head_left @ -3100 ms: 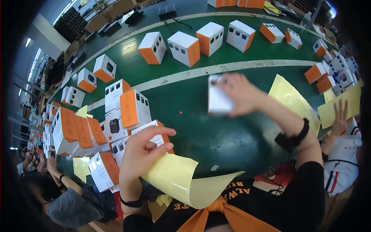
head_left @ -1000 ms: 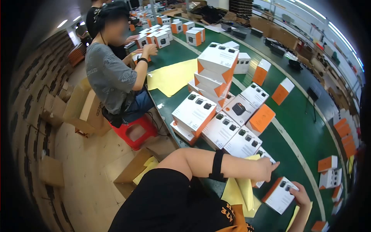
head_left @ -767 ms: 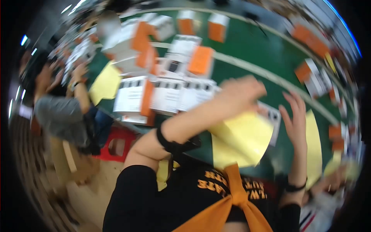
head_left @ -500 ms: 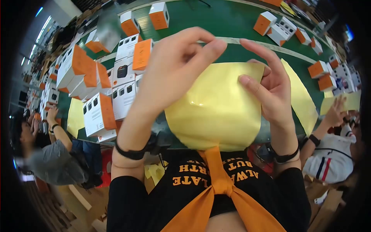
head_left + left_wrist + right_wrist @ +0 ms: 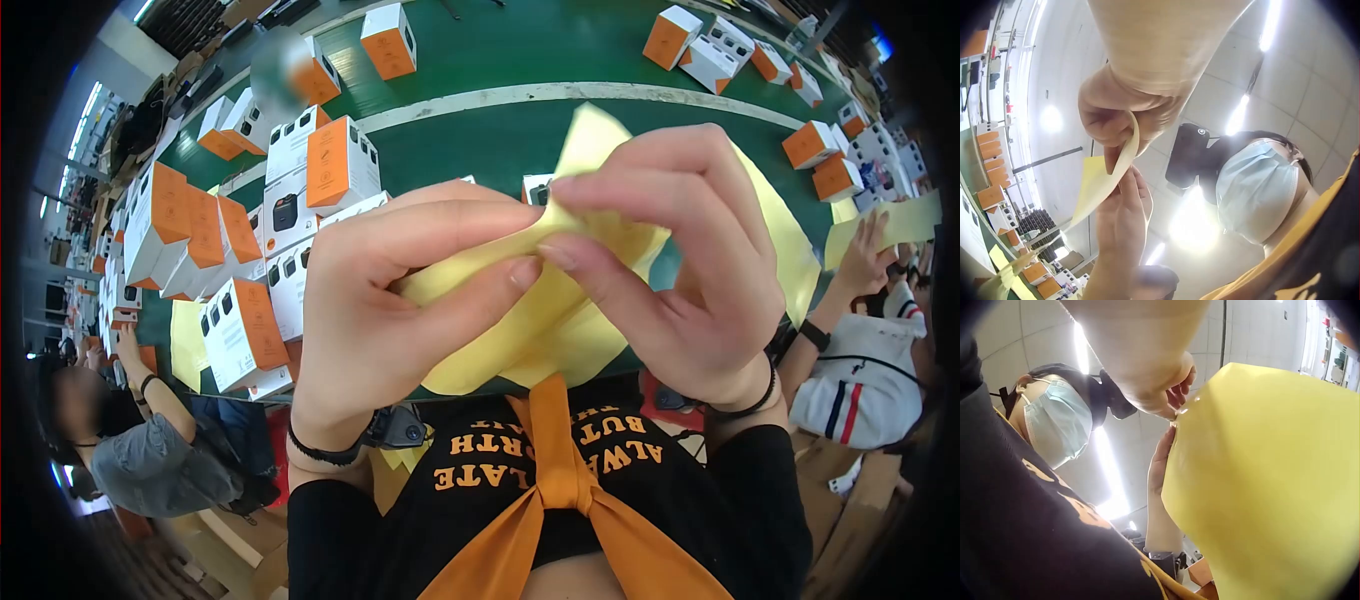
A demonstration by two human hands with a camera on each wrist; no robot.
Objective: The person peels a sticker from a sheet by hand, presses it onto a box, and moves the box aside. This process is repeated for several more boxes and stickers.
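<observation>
A glossy yellow sheet (image 5: 530, 335) is held up in front of the chest, its edge bunched between both hands. My left hand (image 5: 400, 290) pinches that edge between thumb and forefinger. Right beside those fingertips, my right hand (image 5: 690, 250) pinches the sheet too, and one corner sticks up above its fingers. The right wrist view shows the broad face of the yellow sheet (image 5: 1266, 487) hanging away from the fingers. In the left wrist view the sheet (image 5: 1100, 190) is seen nearly edge-on. Behind the hands a white box (image 5: 537, 188) on the table is mostly hidden.
Stacked white-and-orange boxes (image 5: 285, 210) crowd the left of the green table (image 5: 450, 135). More boxes (image 5: 715, 60) stand farther back. Another yellow sheet (image 5: 785, 240) lies at the right. People sit on both sides, one in a grey shirt (image 5: 165, 465).
The head view turned from the left back to the front. The right hand left the white box. The yellow sheet was lifted, and both hands came together on its edge.
</observation>
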